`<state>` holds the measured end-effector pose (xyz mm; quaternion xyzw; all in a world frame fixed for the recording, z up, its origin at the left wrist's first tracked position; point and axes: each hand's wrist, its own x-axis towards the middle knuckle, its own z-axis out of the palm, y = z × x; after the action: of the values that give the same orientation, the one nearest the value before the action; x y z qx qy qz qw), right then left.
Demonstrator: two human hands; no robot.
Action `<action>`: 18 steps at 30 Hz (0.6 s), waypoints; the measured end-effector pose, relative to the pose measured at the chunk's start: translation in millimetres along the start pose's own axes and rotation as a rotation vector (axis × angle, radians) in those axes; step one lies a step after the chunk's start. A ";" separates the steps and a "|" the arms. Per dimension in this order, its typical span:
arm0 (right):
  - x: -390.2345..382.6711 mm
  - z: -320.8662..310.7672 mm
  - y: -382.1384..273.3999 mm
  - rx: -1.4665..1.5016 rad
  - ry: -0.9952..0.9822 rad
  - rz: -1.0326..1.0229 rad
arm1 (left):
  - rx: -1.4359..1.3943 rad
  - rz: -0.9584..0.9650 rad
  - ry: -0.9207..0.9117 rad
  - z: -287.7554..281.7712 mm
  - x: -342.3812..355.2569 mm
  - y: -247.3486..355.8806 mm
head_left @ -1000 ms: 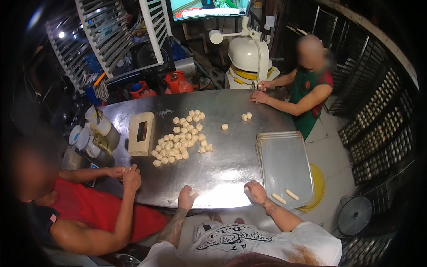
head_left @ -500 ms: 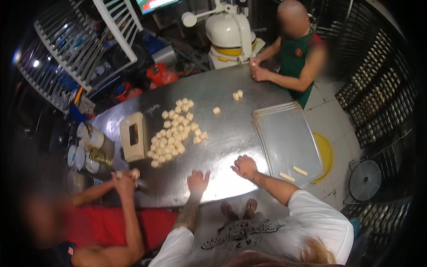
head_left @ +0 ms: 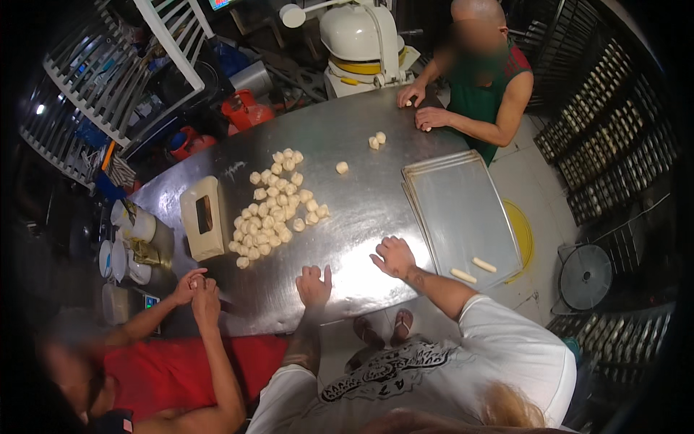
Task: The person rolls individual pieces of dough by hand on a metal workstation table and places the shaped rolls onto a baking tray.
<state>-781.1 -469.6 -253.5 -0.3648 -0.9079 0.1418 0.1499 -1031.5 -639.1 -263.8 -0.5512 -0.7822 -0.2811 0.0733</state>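
Palm down on the steel table, close to its near edge, rests my left hand, thumb held apart from the fingers. My right hand lies farther right and a little farther in, palm down, thumb apart and fingers slightly bent. No held thing shows in either hand; what may lie under the palms is hidden. Beyond my left hand is a loose heap of pale dough balls. Right of my right hand, two dough sticks lie at the near end of a stacked metal tray.
At left stand a beige box-shaped container and several tubs. A person in red works at my left. Another in a green apron stands at the far right corner. A mixer stands behind the table, racks at right.
My hands keep nearly the same pose while the whole view shifts slightly. The person in green has lowered both hands to the table and spread them. The person in red has shifted their hands.
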 end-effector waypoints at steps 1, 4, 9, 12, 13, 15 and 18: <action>10.9 -2.7 0.4 -0.007 -0.069 0.030 | 0.045 -0.073 -0.132 5.4 18.7 -4.1; 6.9 -5.4 -2.6 0.009 -0.090 0.087 | 0.052 -0.162 -0.127 5.4 25.0 1.1; 21.7 7.4 4.7 -0.022 0.139 0.007 | 0.125 -0.136 -0.129 13.5 36.3 1.5; 28.7 1.8 -3.2 0.008 0.022 0.185 | 0.176 -0.220 -0.098 20.6 53.6 -0.7; 33.5 3.2 -8.1 0.006 0.160 0.203 | 0.171 -0.262 -0.028 22.8 53.2 0.9; 46.7 -3.2 -0.3 0.072 0.099 0.209 | 0.085 -0.306 -0.096 26.2 62.3 -10.7; 20.5 -1.4 10.0 0.138 0.004 0.220 | -0.014 -0.178 -0.147 10.1 35.4 -20.9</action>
<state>-788.5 -448.0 -252.4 -0.4511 -0.8503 0.2188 0.1601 -1061.9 -609.7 -264.6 -0.4991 -0.8294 -0.2508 -0.0134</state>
